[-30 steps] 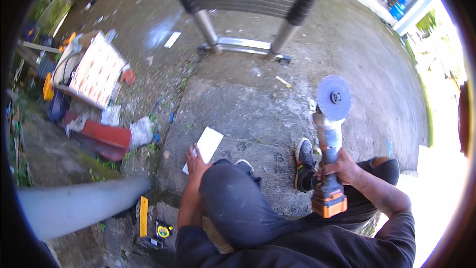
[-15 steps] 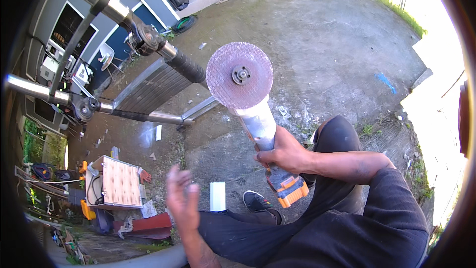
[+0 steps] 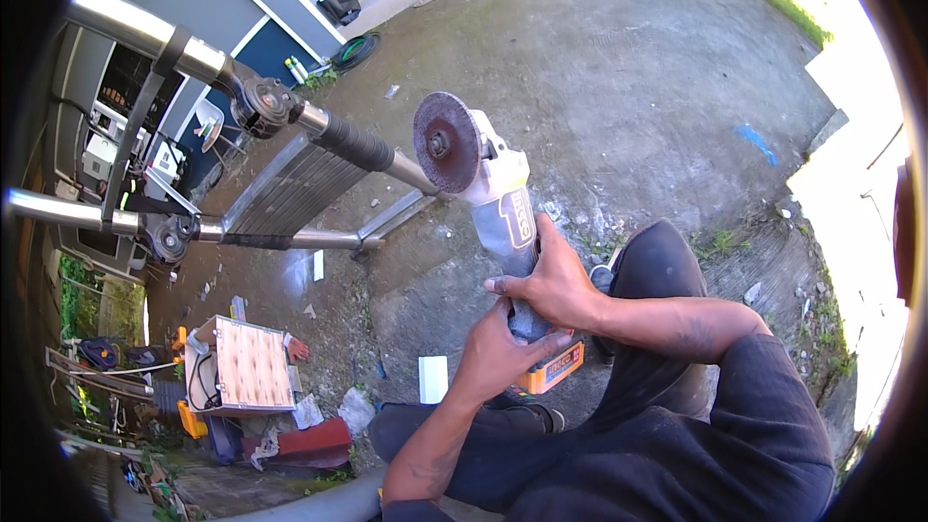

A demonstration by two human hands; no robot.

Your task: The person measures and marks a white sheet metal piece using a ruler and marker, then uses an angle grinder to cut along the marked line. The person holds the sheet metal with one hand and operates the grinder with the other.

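Observation:
A cordless angle grinder with a thin, worn dark disc points up and away from me, the disc turned partly edge-on. My right hand is wrapped round the middle of its body. Lower down, my left hand grips the handle end, just above the orange and black battery. Both thumbs lie close together on the tool, and the fingers beneath it are hidden. Left of the disc, the tube of a metal frame with hinged joints ends close by, apart from the disc in this view.
A wooden-sided box stands on the lower left ground, with a glove beside it. A white block lies near my leg. Dark slats span the metal frame. A coiled hose lies by the blue-grey wall.
My left hand has come in from the left and taken hold of the angle grinder's handle end. The grinder has turned, so its disc no longer faces me flat.

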